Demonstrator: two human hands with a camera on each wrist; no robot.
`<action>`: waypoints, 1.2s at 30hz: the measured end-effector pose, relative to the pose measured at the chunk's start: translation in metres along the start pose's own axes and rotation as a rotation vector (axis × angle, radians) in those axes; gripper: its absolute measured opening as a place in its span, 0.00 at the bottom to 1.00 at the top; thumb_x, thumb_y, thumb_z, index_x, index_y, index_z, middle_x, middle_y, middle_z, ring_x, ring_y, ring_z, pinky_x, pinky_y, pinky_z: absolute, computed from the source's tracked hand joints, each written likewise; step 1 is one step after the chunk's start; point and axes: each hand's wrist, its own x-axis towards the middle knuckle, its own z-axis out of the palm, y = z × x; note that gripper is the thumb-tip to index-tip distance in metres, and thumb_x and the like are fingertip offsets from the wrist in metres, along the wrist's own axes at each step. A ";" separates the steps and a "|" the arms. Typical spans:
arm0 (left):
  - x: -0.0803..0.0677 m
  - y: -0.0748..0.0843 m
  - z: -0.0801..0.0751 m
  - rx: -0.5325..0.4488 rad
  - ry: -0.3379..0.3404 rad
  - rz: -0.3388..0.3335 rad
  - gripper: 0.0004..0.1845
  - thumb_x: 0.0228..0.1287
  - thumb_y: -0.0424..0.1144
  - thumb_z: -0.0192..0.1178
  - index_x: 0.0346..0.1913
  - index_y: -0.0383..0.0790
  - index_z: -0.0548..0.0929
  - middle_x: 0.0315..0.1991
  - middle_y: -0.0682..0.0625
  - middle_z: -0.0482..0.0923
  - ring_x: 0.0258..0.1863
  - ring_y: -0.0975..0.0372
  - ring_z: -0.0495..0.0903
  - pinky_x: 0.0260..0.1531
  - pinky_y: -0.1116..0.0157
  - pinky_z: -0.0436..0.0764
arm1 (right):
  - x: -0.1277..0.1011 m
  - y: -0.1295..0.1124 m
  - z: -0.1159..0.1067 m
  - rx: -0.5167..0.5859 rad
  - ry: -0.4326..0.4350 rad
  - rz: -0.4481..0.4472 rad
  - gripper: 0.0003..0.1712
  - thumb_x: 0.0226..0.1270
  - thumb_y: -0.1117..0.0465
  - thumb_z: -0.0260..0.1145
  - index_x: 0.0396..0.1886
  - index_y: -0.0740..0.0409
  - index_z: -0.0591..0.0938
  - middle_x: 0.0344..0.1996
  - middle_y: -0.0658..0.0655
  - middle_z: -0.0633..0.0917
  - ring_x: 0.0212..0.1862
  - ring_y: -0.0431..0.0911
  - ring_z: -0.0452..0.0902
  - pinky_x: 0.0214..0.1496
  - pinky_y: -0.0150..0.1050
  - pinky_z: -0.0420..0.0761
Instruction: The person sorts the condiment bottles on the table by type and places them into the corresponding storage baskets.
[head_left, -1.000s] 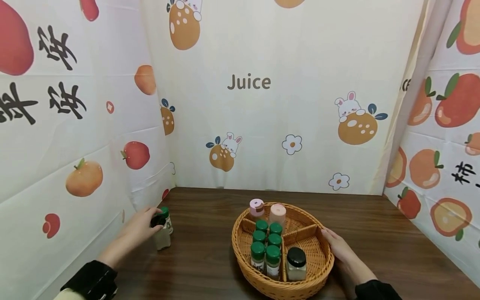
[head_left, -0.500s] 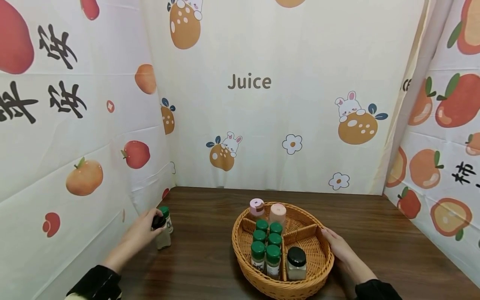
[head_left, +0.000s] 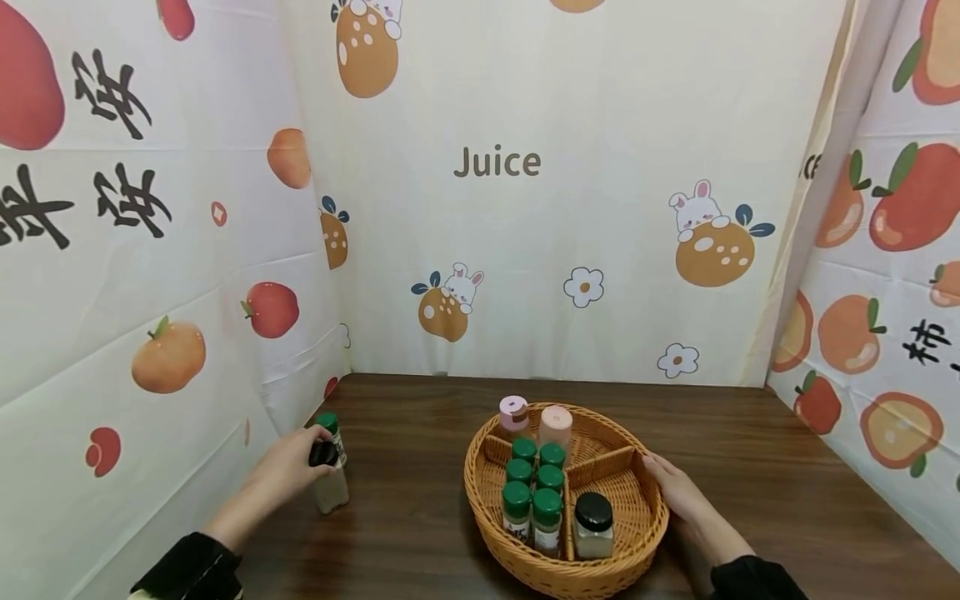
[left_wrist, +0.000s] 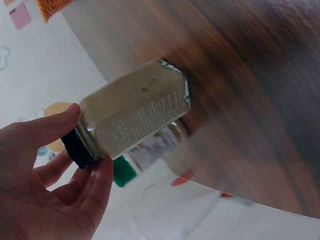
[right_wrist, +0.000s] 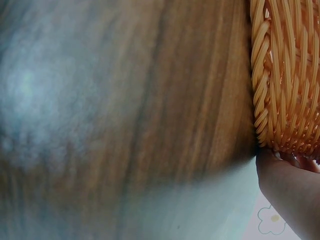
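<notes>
My left hand point(head_left: 281, 471) pinches the black lid of a square glass spice jar point(head_left: 332, 492) at the table's left side. In the left wrist view, thumb and fingers grip the jar's lid end, and its pale powder and printed text point(left_wrist: 150, 112) show. Just behind it stands a green-capped bottle point(head_left: 330, 423), partly hidden by hand and jar. My right hand point(head_left: 686, 500) holds the right rim of a round wicker basket point(head_left: 540, 573); the right wrist view shows the hand at the woven edge point(right_wrist: 262, 90).
Divided compartments in the basket hold several green-capped bottles point(head_left: 547, 504), one black-lidded jar point(head_left: 593, 525), and two bottles with pink caps point(head_left: 556, 421) at the back. Printed cloth point(head_left: 495, 250) closes off the back and both sides of the dark wooden table point(head_left: 405, 500).
The left hand and the black-lidded jar have shifted slightly toward me and to the right, away from the green-capped bottle. The right hand and basket stay in place.
</notes>
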 end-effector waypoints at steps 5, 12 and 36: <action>-0.002 0.016 -0.006 0.012 -0.029 0.026 0.20 0.54 0.40 0.75 0.48 0.39 0.81 0.43 0.44 0.83 0.42 0.53 0.81 0.40 0.53 0.81 | 0.000 0.000 0.001 -0.001 -0.008 -0.010 0.43 0.83 0.43 0.38 0.79 0.70 0.39 0.75 0.79 0.47 0.75 0.71 0.49 0.70 0.56 0.71; -0.004 0.049 -0.018 0.013 -0.035 0.102 0.20 0.51 0.41 0.77 0.46 0.44 0.81 0.42 0.49 0.83 0.40 0.60 0.80 0.37 0.59 0.80 | -0.001 0.000 0.002 0.017 -0.005 0.006 0.41 0.83 0.46 0.37 0.79 0.70 0.39 0.76 0.78 0.46 0.76 0.71 0.47 0.72 0.59 0.67; -0.033 0.176 -0.060 -0.230 -0.214 0.502 0.18 0.54 0.47 0.75 0.45 0.55 0.80 0.38 0.63 0.78 0.35 0.71 0.73 0.35 0.72 0.75 | 0.001 0.001 0.001 0.033 0.002 -0.005 0.40 0.84 0.46 0.37 0.79 0.70 0.40 0.76 0.77 0.47 0.76 0.71 0.48 0.71 0.57 0.69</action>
